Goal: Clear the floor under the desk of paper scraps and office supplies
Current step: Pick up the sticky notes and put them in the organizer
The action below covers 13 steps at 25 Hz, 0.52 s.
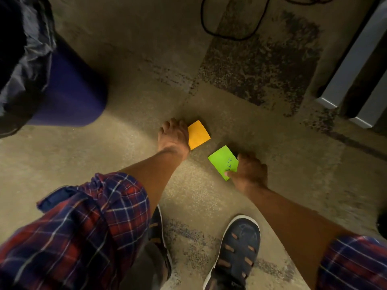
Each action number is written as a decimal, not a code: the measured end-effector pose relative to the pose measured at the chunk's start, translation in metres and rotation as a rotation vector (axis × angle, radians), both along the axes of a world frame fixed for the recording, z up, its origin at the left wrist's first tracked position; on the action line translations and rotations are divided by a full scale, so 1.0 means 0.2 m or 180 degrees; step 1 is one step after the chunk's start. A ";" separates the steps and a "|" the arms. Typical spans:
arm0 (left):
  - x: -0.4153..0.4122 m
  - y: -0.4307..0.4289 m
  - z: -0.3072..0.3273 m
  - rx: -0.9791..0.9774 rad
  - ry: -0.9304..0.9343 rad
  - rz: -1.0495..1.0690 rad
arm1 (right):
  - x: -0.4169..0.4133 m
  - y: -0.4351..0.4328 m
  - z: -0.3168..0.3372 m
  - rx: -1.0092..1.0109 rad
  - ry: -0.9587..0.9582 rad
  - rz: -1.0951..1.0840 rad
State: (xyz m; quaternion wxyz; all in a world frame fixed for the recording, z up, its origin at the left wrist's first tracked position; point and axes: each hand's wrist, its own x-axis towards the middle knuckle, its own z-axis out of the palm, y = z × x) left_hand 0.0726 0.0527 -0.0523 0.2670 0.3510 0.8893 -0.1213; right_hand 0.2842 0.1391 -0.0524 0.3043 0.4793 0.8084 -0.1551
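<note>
One container stood at the far left: a blue bin lined with a dark plastic bag, its mouth cut off by the frame edge, so we could not see what was in it. It rested on the speckled floor, well apart from the papers.

Moving right, our left hand lay palm down on the floor, fingers spread and pressing the left edge of an orange sticky note. That grip was flat rather than closed; the hand covered part of the note, and whether the paper was lifted at all we could not tell.

Just beside it, lower and to the right, lay a green sticky note with a few handwritten marks too small to read. Our right hand curled over its right edge, thumb on top of the paper, pinching it; the fingers beneath were hidden.

Both rolled plaid sleeves filled the lower corners. A dark shoe stood below the green note, and a second shoe was mostly hidden behind the left arm.

At the top, a black cable looped across the floor and ran out of frame. At the far right, grey metal legs of some furniture were cut off by the edge.
</note>
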 end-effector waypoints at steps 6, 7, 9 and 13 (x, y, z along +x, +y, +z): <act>0.02 -0.08 0.16 0.0951 -0.1211 0.1096 | 0.05 -0.05 0.21 -0.0604 0.1069 -0.1227; 0.02 -0.11 0.22 0.1087 -0.1495 0.1379 | 0.04 -0.05 0.28 -0.0576 0.1221 -0.1346; 0.05 -0.17 0.34 0.1442 -0.2126 0.2083 | 0.02 -0.06 0.42 -0.0436 0.1435 -0.1345; 0.04 -0.24 0.74 0.1834 -0.2602 0.3046 | -0.07 -0.01 0.76 -0.0235 0.1945 -0.1495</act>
